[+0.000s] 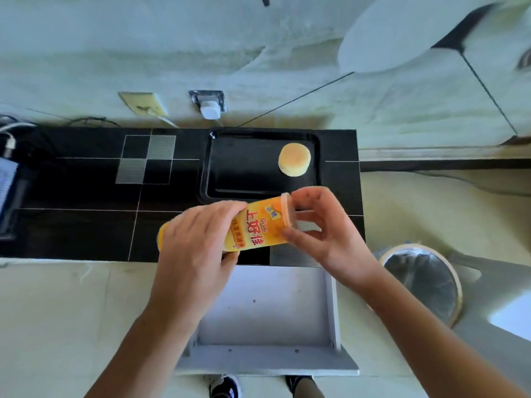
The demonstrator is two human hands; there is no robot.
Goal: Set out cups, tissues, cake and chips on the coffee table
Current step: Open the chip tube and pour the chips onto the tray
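An orange-yellow chips can (258, 228) with red lettering lies tilted in the air above the black coffee table (86, 196). My left hand (195, 248) grips the can's body near its bottom end. My right hand (319, 225) pinches the clear lid at the can's top end with thumb and fingers. A round golden cake (294, 163) lies in the far right corner of a black rectangular tray (209, 173) on the table. No cups or tissues are in view.
An open white drawer (273, 311) juts out below the table's front edge, above my shoes. A bin with a dark liner (422, 282) stands on the floor at the right. Wall sockets with plugs (209, 107) and cables are behind the table. A dark device (11, 191) sits at the left edge.
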